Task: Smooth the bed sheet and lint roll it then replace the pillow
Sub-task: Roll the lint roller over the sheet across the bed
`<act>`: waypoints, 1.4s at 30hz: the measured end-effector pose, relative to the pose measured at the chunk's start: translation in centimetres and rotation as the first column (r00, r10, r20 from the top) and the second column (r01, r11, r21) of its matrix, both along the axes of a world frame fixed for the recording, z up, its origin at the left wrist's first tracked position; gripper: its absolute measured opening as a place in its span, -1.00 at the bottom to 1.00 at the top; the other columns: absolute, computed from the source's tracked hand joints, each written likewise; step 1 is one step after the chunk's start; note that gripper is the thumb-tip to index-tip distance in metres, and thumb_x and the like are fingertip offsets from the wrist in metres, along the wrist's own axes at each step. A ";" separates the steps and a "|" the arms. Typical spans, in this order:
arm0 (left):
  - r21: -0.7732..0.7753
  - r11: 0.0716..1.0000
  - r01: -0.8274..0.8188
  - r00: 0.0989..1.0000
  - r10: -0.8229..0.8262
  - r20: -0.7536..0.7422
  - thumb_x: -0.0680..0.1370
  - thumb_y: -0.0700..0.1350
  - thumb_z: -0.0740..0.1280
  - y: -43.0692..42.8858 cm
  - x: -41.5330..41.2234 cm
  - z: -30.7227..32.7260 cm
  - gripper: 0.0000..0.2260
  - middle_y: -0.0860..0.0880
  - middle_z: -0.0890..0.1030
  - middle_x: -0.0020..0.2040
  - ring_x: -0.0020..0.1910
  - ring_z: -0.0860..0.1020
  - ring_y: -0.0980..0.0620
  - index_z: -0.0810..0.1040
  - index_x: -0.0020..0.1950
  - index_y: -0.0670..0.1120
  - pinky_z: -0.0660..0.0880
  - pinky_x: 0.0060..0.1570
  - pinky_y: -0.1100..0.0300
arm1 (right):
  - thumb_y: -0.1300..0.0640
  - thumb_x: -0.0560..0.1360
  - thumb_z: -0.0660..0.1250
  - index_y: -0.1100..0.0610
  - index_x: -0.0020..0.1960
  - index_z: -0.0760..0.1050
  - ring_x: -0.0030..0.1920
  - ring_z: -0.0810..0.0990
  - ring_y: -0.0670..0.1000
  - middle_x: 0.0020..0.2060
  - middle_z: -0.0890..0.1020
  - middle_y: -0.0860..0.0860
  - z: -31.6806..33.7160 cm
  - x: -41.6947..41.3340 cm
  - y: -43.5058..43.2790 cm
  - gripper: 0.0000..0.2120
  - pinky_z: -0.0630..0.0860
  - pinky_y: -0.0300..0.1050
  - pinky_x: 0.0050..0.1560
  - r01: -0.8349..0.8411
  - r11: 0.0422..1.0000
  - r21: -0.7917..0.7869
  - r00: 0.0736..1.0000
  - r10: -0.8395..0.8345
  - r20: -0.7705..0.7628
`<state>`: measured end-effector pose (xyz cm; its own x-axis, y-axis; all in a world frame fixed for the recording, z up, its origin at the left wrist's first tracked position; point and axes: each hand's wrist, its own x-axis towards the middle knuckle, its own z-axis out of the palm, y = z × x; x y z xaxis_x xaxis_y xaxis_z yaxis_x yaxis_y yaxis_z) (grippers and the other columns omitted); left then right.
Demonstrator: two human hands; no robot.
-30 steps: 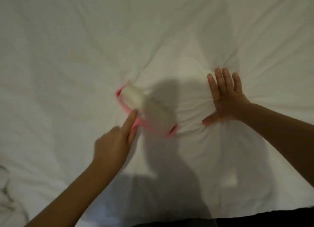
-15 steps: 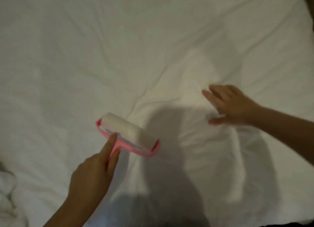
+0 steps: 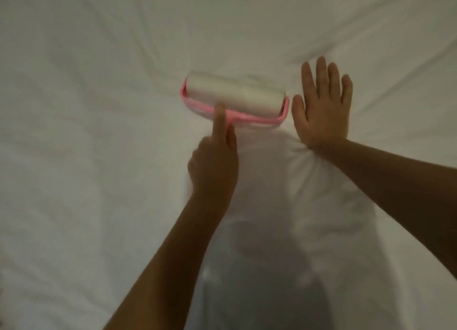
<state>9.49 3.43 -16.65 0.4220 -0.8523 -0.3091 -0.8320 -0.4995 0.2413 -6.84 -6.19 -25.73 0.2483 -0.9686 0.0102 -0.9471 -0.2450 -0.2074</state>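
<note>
The left hand [image 3: 215,161] grips the lint roller [image 3: 235,98] by its handle, which is hidden inside the curled fingers. Its index finger [image 3: 219,122] points straight forward, and the tip rests on the roller's pink frame [image 3: 247,118]. The white sticky roll lies on the bed sheet [image 3: 99,156] just beyond that fingertip. It runs crosswise in front of the left hand, with its right end a little nearer the person than its left end.

The right hand [image 3: 321,109] lies flat on the sheet, palm down, with the fingers straight and slightly spread and the thumb out to the side. It holds nothing. The thumb is just beside the right end of the pink frame; whether the two touch cannot be told.

The sheet is white and fills the whole view. Creases fan out from around the right hand and from the far side of the roller. Under the right wrist the cloth bunches into a small fold. A dark shadow [image 3: 284,255] falls on the sheet between the two forearms.
</note>
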 end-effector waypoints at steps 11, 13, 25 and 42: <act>-0.174 0.984 -0.046 0.998 0.054 0.037 0.63 0.07 0.06 -2.3 -0.1 -1.0 -0.55 -0.24 0.61 -0.11 -0.18 0.58 -0.31 0.13 0.52 0.05 0.48 -0.23 -0.08 | -0.01 0.58 -0.03 0.18 0.50 0.21 0.45 0.22 0.27 0.46 0.26 0.24 -2.0 -0.1 -0.4 -0.46 -0.07 0.02 0.41 0.011 0.996 -0.093 0.998 -0.005 0.069; -0.241 0.970 -0.032 0.998 0.043 0.039 0.64 0.05 0.06 -7.0 -0.6 -1.8 -0.55 -0.27 0.61 -0.14 -0.18 0.59 -0.31 0.17 0.52 -0.01 0.50 -0.24 -0.08 | 0.00 0.57 0.00 0.19 0.47 0.26 0.42 0.27 0.28 0.43 0.31 0.25 -2.2 -0.2 -0.5 -0.48 -0.02 0.03 0.39 0.001 0.988 -0.154 0.998 0.009 0.068; -0.011 0.990 0.141 0.990 -0.141 -0.013 0.61 0.10 -0.01 4.8 2.1 0.7 -0.55 -0.19 0.58 -0.39 -0.50 0.55 -0.27 0.26 0.48 0.01 0.46 -0.53 -0.02 | 0.01 0.57 0.03 0.17 0.45 0.29 0.41 0.24 0.21 0.41 0.34 0.24 -2.3 -0.3 -0.3 -0.50 -0.08 -0.04 0.42 0.006 0.979 -0.206 0.995 0.014 0.098; -0.385 0.921 0.063 0.991 -0.103 -0.085 0.58 -0.11 0.24 -1.9 4.4 1.6 -0.64 -0.24 0.65 -0.14 -0.39 0.57 -0.18 0.44 0.37 -0.12 0.37 -0.42 0.16 | -0.01 0.55 -0.15 0.16 0.50 0.20 0.49 0.15 0.07 0.47 0.27 0.08 3.5 3.0 -6.2 -0.42 -0.10 0.04 0.45 0.157 0.987 0.026 0.975 -0.159 0.153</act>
<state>13.91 1.55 -15.05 0.3279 -0.9447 0.0079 -0.8278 -0.2833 0.4843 -3.79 -12.36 -22.24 0.0889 -0.9958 0.0233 -0.9298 -0.0914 -0.3565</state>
